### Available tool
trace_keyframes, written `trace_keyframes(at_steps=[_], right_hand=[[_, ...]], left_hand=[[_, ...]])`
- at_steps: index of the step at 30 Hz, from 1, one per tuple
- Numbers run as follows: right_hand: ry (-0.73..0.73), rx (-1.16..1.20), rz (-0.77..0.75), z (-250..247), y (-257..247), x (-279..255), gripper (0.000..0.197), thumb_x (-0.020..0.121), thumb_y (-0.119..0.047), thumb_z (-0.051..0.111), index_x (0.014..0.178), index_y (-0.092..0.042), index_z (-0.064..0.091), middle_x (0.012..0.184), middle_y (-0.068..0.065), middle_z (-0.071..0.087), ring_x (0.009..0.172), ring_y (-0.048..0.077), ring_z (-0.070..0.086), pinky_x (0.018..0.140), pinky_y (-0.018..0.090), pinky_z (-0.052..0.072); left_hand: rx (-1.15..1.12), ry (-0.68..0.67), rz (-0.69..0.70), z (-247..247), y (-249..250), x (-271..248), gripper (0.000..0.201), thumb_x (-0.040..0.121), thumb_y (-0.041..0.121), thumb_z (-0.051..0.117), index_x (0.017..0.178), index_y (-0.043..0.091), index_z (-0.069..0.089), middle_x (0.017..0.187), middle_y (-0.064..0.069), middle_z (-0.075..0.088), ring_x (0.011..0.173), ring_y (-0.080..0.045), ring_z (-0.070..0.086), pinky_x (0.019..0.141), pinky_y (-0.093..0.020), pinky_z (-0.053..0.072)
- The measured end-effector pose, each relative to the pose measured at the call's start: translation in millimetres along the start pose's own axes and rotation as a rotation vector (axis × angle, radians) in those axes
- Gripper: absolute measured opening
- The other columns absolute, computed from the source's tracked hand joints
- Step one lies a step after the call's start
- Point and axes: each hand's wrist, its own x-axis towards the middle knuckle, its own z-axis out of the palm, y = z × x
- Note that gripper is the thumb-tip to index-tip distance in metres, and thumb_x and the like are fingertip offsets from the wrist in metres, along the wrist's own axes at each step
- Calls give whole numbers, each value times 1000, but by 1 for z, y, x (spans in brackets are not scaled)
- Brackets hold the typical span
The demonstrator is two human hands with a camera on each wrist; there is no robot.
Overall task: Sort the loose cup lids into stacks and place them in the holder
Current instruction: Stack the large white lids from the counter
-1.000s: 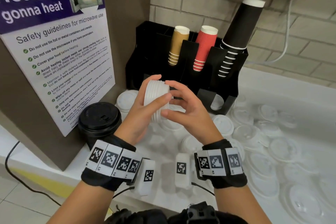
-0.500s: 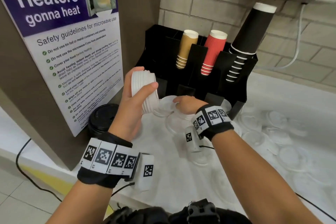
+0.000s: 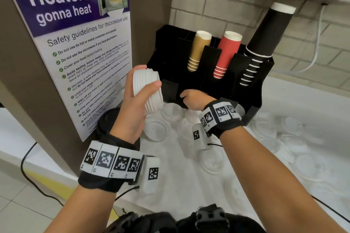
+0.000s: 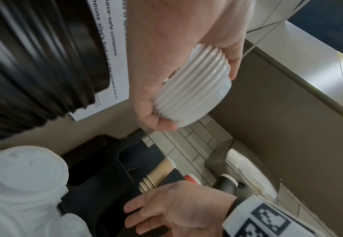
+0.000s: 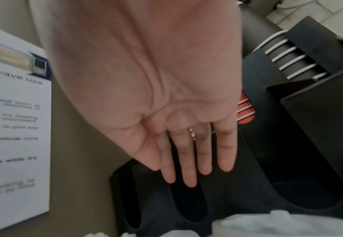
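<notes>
Overhead, poster [image 3: 75, 47] reads "Heaters gonna heat" — left hand [image 3: 132, 108] grips lid stack [image 3: 147, 92]; right hand [image 3: 195, 99] flat.

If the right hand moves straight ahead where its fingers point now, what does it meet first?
Probably the black holder: the right hand is open, its straight fingers aimed at the dark slot in its lower front. Whether they already touch it is unclear.

The stack of lids [image 3: 146, 91] I hold is plain white with ribbed edges. The holder [image 3: 234, 85] is black. In it stand tan cups [image 3: 198, 51], ribbed red cups [image 3: 226, 53] and black cups [image 3: 265, 34] with white rims. My wristbands [image 3: 113, 164] carry black-and-white square codes.
</notes>
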Motion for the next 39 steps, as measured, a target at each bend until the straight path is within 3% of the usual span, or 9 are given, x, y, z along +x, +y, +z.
trace_keyframes(at_steps=[5, 10, 14, 17, 23, 26, 28, 31, 39], right_hand=[[-127, -219, 12, -3, 3, -7, 39, 96, -22, 53, 133, -9, 52, 136, 8, 51, 127, 27, 45, 106, 38, 41], [-330, -543, -142, 14, 8, -22, 92, 66, -35, 85, 142, -38, 33, 136, -1, 36, 127, 29, 30, 101, 46, 42], [-263, -860, -266, 37, 9, -20, 99, 65, -24, 85, 145, -35, 27, 144, 0, 35, 134, 28, 24, 109, 45, 25], [-236, -912, -334, 40, 13, -20, 96, 68, -25, 82, 145, -33, 26, 144, 1, 37, 137, 27, 22, 113, 48, 18], [-82, -218, -424, 22, 18, -33, 79, 70, -33, 79, 136, -34, 36, 124, -5, 45, 120, 23, 34, 100, 41, 35], [69, 310, -455, 1, 28, -42, 74, 73, -21, 81, 134, -26, 39, 122, -5, 49, 113, 18, 52, 95, 35, 50], [198, 624, -420, -10, 37, -52, 69, 76, -15, 79, 130, -27, 39, 117, -6, 51, 103, 16, 61, 86, 28, 55], [337, 1036, -366, -11, 50, -68, 59, 77, -17, 73, 126, -28, 41, 118, 2, 55, 98, 16, 66, 80, 37, 58], [361, 1295, -384, 40, 45, -106, 59, 70, -29, 72, 125, -34, 52, 118, 9, 58, 98, 22, 65, 82, 38, 53]], left_hand=[[-15, -7, 5, -4, 2, 1, 43, 72, 27, 67, 111, 40, 54, 107, 9, 57, 95, -8, 58, 75, -27, 49], [-9, -18, 6, -6, 2, 2, 44, 71, 29, 71, 111, 41, 56, 103, 11, 59, 91, -6, 61, 75, -28, 51], [8, -54, 6, -1, 1, -1, 53, 61, 40, 74, 110, 41, 56, 102, 9, 58, 95, -11, 58, 79, -31, 50], [20, -63, 7, -1, 0, -2, 56, 60, 42, 73, 113, 41, 54, 105, 6, 57, 97, -13, 56, 78, -31, 48], [9, -53, 10, -4, 1, -3, 51, 63, 37, 74, 110, 41, 56, 97, 11, 61, 93, -11, 59, 80, -31, 50], [4, -37, -2, -5, -1, -3, 41, 72, 29, 70, 109, 42, 56, 98, 10, 60, 96, -15, 58, 82, -37, 48], [-1, -35, -15, -4, -3, -4, 40, 74, 28, 68, 110, 41, 56, 101, 9, 59, 97, -13, 57, 79, -33, 48], [2, -63, -30, -1, -8, -6, 41, 74, 29, 67, 112, 39, 56, 108, 6, 57, 98, -11, 56, 77, -29, 48], [58, -171, -79, 17, -31, -13, 45, 77, 31, 66, 119, 36, 53, 90, 19, 64, 85, 0, 63, 71, -20, 52]])
